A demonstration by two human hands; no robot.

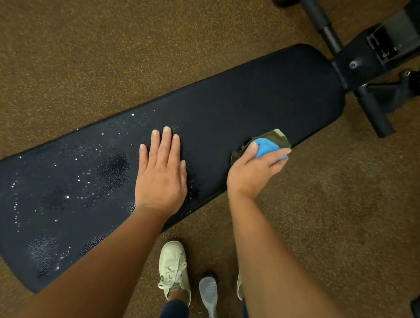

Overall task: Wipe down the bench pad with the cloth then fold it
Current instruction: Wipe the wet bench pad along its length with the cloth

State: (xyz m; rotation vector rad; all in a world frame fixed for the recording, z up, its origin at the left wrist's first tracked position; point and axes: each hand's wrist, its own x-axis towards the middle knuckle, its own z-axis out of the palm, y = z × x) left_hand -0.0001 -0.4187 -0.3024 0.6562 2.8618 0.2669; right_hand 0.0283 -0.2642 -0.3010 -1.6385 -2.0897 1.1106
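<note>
In the head view, a small plate (381,45) on the black metal frame of the desk (358,69) carries pale marks, and the cream lace-up canvas shoe (173,267) has dark marks near its laces; both are too blurred to read. The long black bench pad (240,95) lies diagonally from the lower left to the upper right. It has rounded ends and a fine grainy surface like vinyl. Its left half is covered with many small shining water drops (77,180) and some dull wet patches, while its right half looks matt and even. The bunched cloth of bright blue and olive-green fabric (266,145) sits on the pad near its right end, close to the near edge. The right hand (251,173) grips this cloth from above, with the thumb on one side, the fingers curled round the other side, and the blue part bulging between them. The left hand (161,173) is released and lies flat on the middle of the pad, palm down, fingers straight and close together. Black foam rollers (374,112) stick out of the frame beyond the far end of the pad. The brown speckled floor (86,31) looks like rough rubber. A grey plastic tool with a rounded head and long handle (210,297) is seen beside the shoe.
</note>
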